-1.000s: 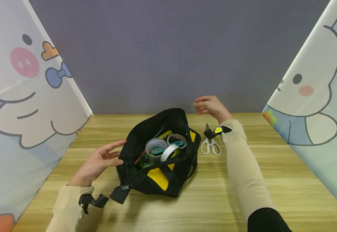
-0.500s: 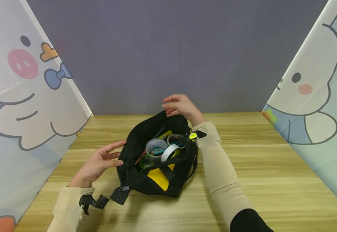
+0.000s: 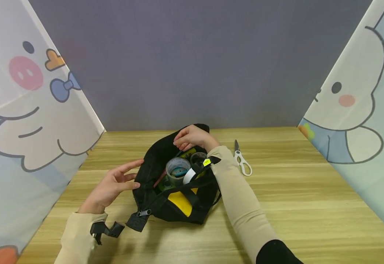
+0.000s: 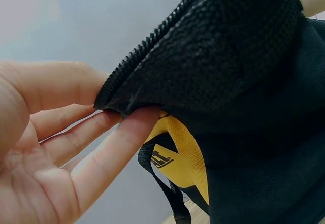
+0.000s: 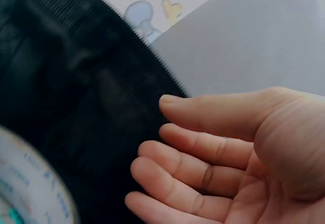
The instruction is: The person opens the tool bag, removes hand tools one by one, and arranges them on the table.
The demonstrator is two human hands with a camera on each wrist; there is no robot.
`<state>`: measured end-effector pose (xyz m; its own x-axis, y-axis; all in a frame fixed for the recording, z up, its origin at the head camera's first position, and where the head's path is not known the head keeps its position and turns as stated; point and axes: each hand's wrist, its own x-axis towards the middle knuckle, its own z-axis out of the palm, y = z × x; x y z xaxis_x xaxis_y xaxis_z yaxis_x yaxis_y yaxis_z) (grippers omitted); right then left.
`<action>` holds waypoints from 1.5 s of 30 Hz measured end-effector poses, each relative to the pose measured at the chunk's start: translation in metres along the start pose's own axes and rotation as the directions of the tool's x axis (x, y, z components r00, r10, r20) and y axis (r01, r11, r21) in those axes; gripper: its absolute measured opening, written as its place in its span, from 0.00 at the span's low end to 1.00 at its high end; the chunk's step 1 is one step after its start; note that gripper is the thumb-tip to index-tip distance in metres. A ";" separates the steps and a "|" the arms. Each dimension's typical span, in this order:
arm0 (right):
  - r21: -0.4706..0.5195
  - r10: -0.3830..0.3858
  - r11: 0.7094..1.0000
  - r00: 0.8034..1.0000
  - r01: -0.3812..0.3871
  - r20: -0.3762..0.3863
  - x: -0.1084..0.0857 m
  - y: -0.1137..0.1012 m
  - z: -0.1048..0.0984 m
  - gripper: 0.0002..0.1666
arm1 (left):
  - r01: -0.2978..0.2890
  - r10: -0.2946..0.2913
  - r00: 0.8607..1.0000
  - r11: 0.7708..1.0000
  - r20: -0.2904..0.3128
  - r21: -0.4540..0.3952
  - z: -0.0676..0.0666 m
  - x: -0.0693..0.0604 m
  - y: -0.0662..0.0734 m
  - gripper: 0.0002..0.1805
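In the head view a black bag with yellow panels (image 3: 196, 212) stands unzipped on the table. My left hand (image 3: 112, 183) pinches its left rim; the left wrist view shows thumb and fingers on either side of the zipper edge (image 4: 147, 43). Over the bag's mouth, near the back wall, hovers my right hand (image 3: 195, 137), fingers slightly bent around nothing in the right wrist view. Inside lie a clear tape roll (image 3: 175, 180), a white tape roll (image 3: 189, 176), a darker tape roll (image 3: 196, 157) partly hidden by my wrist strap, and a thin pink stick (image 3: 160, 178).
White-handled scissors (image 3: 242, 163) lie on the wooden table (image 3: 294, 190) right of the bag. A grey panel (image 3: 198, 66) rises behind the table, and cartoon-printed panels flank both sides.
My right hand has moved left from above the scissors, across the bag's back rim, and down into its mouth. The left hand keeps its grip on the rim.
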<state>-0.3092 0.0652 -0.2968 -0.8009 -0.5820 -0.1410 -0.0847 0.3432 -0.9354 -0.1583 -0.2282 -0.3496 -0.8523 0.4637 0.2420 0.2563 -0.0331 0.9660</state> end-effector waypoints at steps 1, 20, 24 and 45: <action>-0.016 0.015 1.000 1.000 -0.015 0.004 0.001 0.002 0.002 0.15 | 0.003 -0.003 1.000 1.000 -0.001 0.000 0.000 0.000 0.000 0.36; -0.532 0.213 0.830 0.977 -0.168 0.025 0.019 0.018 0.031 0.08 | -0.001 0.001 1.000 1.000 0.005 -0.002 -0.002 -0.002 0.000 0.36; -0.564 0.263 0.805 0.963 -0.183 0.063 0.022 0.021 0.032 0.09 | -0.004 0.004 1.000 1.000 0.011 -0.010 -0.003 -0.002 -0.002 0.36; -0.419 0.381 0.866 0.903 -0.273 0.199 0.020 0.015 0.022 0.19 | -0.029 0.031 0.999 0.999 0.034 -0.037 -0.005 0.000 -0.002 0.36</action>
<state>-0.3138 0.0422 -0.3205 -0.6376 -0.5413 -0.5481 -0.1031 0.7650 -0.6357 -0.1611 -0.2322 -0.3513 -0.8281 0.4923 0.2683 0.2642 -0.0794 0.9612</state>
